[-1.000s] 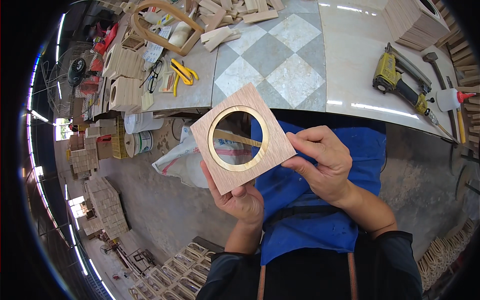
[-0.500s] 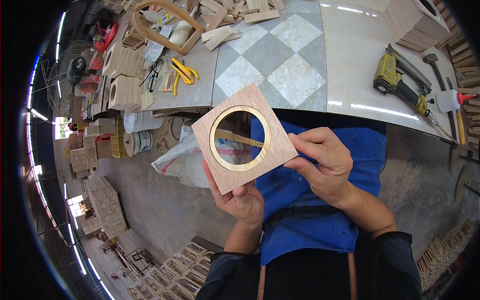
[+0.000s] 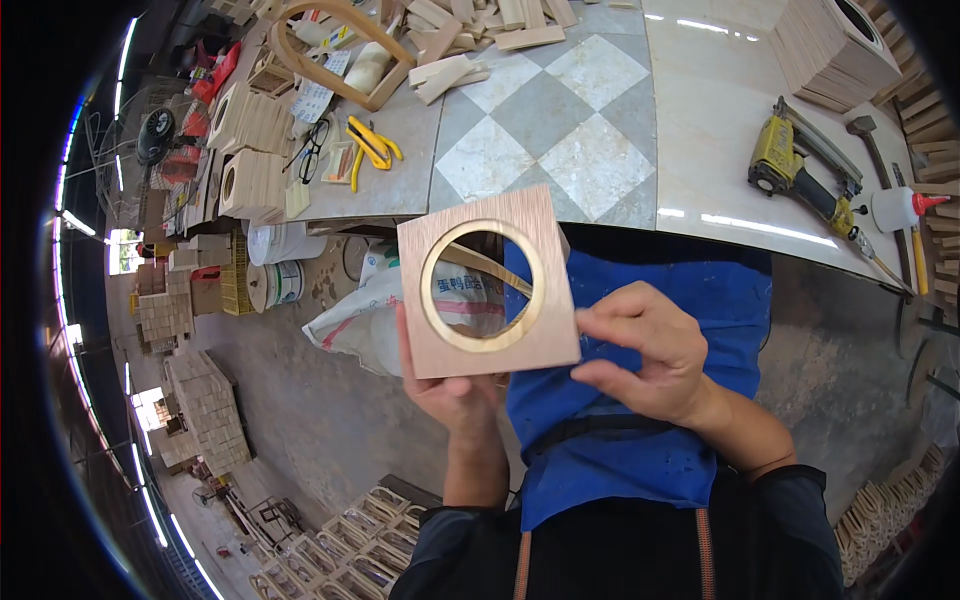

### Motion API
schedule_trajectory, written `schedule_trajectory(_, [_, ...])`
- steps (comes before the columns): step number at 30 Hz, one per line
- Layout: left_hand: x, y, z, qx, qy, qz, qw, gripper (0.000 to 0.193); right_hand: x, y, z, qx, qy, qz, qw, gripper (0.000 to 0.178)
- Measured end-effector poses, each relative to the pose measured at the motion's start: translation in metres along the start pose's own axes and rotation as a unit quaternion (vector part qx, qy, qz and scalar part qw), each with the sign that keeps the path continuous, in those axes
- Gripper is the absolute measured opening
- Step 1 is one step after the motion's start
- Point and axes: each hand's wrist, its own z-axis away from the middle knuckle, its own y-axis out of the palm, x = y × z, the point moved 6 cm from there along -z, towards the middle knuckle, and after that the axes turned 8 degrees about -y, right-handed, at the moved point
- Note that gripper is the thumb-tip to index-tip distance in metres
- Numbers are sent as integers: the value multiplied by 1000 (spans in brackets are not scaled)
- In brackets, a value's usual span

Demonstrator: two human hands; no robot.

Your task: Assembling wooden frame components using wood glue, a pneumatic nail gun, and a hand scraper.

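A square wooden piece with a round, pale-rimmed hole is held up before me, its face toward me. A side face shows along its right edge, and through the hole appears a curved wooden strip. My left hand grips the piece from below, fingers behind its left edge and thumb at the bottom edge. Beside the lower right corner, my right hand has thumb and forefinger apart, holding nothing. Whether a fingertip touches the edge, I cannot tell. A blue apron covers my lap.
On the bench beyond lie yellow-handled pliers, an arched wooden frame and loose wood strips. At right are a yellow nail gun, a hammer and a red-capped bottle. A white sack sits below the bench edge.
The wooden piece has turned from a slanted to a nearly level position, showing its side. My right thumb and forefinger have parted from its corner; my left hand has shifted slightly left.
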Motion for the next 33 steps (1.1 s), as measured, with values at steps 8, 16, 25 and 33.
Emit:
schedule_trajectory(8, [1,-45,-28,207,-90,113,968,129,-32,-22,-31,44,88,-109,989,47])
schedule_trajectory(16, [12,-40,-31,240,-106,81,962,124,-34,-7,-31,115,125,-270,948,60])
schedule_trajectory(25, [14,-38,-20,281,-84,49,955,121,-45,-12,-20,120,155,-265,944,60])
schedule_trajectory(33, [14,-30,-13,252,-123,48,959,118,-50,-17,-13,116,145,-257,948,57])
